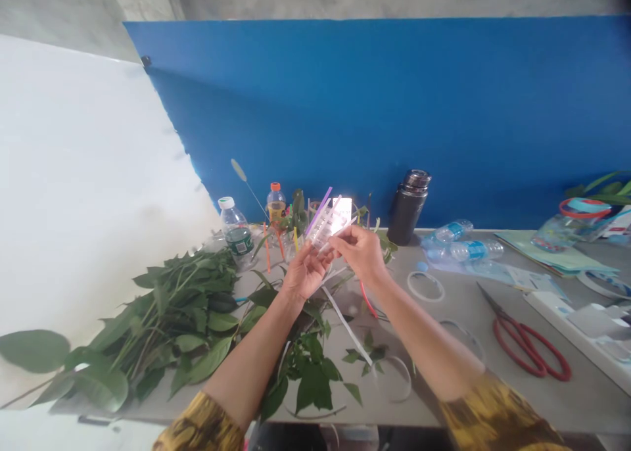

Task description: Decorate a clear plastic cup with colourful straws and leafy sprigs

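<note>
Both my hands are raised over the grey table (pixel 458 332), together holding a small clear plastic packet (pixel 329 222) with white and purple strips in it. My left hand (pixel 305 271) cups the packet from below with fingers curled. My right hand (pixel 359 248) pinches its right edge between thumb and fingers. Leafy green branches (pixel 177 313) lie below my left arm, and a smaller sprig (pixel 315 372) with white strips (pixel 348 326) lies between my forearms.
Red-handled scissors (pixel 530 342) lie to the right. A dark flask (pixel 409 206), an upright water bottle (pixel 237 234), an orange-capped bottle (pixel 276 203), lying water bottles (pixel 461 242), white rings (pixel 424 285) and papers (pixel 557 257) stand near a blue wall panel (pixel 394 109).
</note>
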{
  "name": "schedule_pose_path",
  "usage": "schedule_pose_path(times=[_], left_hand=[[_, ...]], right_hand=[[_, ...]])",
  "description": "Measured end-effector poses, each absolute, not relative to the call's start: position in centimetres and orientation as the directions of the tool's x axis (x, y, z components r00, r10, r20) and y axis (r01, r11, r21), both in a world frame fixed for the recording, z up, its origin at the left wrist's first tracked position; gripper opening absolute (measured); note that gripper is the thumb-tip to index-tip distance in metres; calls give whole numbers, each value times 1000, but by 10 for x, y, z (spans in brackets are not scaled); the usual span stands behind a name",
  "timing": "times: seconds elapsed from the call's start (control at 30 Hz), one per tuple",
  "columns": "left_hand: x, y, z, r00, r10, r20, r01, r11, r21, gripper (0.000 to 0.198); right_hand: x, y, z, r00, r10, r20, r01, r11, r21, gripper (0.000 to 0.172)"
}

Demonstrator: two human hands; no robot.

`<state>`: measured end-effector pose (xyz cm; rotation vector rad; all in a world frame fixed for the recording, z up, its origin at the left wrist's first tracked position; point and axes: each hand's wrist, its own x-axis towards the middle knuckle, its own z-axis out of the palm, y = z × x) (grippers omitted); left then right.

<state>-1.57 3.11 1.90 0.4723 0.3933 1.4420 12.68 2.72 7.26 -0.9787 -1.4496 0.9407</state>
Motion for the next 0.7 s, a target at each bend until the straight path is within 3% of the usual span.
schedule_pose_path(times=[0.37,0.7], left_hand=[[-14,34,18,72,996,-56,-843,90,531,18],[-16,35,18,36,997,-68,-843,67,533,11]], right_hand=[[128,29,70,-6,915,403,223,394,-892,24],[129,25,78,-17,939,345,194,341,-920,23]])
